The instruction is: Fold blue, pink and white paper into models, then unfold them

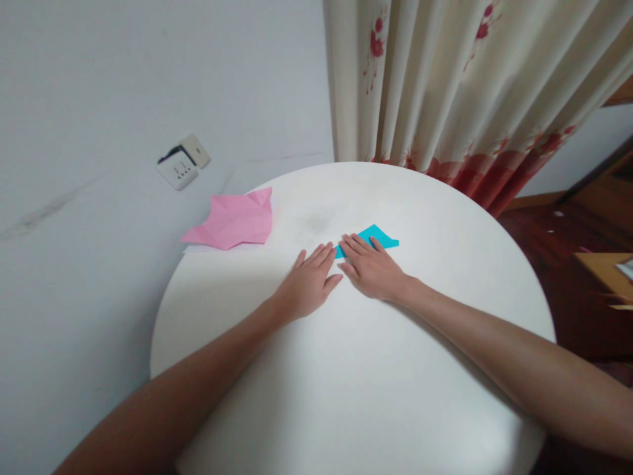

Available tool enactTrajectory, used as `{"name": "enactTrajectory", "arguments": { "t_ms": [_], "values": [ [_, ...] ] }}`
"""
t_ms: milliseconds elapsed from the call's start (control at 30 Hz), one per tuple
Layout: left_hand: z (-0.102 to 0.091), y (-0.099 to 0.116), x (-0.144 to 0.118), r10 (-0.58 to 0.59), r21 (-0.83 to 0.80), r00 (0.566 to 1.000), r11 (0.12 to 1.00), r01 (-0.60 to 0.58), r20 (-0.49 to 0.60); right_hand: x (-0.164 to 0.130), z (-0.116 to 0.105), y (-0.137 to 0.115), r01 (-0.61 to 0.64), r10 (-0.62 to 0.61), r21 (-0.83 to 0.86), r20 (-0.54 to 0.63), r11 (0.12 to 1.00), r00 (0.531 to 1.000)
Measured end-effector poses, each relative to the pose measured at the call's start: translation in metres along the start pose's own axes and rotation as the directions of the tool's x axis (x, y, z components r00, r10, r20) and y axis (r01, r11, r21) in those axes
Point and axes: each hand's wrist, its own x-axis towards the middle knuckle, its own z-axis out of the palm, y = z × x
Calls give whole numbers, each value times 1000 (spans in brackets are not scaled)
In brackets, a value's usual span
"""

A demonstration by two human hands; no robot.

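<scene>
A small folded blue paper (376, 236) lies flat near the middle of a round white table (395, 369). My right hand (372, 267) rests flat on the paper's near left part, fingers pressed on it and covering that part. My left hand (309, 284) lies flat on the tabletop just left of the paper, its fingertips beside the paper's left corner, holding nothing.
A creased pink folded paper (232, 221) lies at the table's far left edge, partly overhanging it. A white wall with a socket plate (182, 161) stands to the left. A floral curtain (465, 92) hangs behind the table. Dark wooden floor shows on the right.
</scene>
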Motion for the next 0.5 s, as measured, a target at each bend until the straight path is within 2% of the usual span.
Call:
{"name": "enactTrajectory", "arguments": {
  "t_ms": [333,500],
  "values": [
    [0,-3,1,-28,-52,999,998,27,-21,-4,-2,-5,-141,138,-44,-59,989,989],
    [0,-9,6,-10,-101,992,995,-3,-129,-5,-4,-6,-127,122,-49,-86,991,989]
  ]
}}
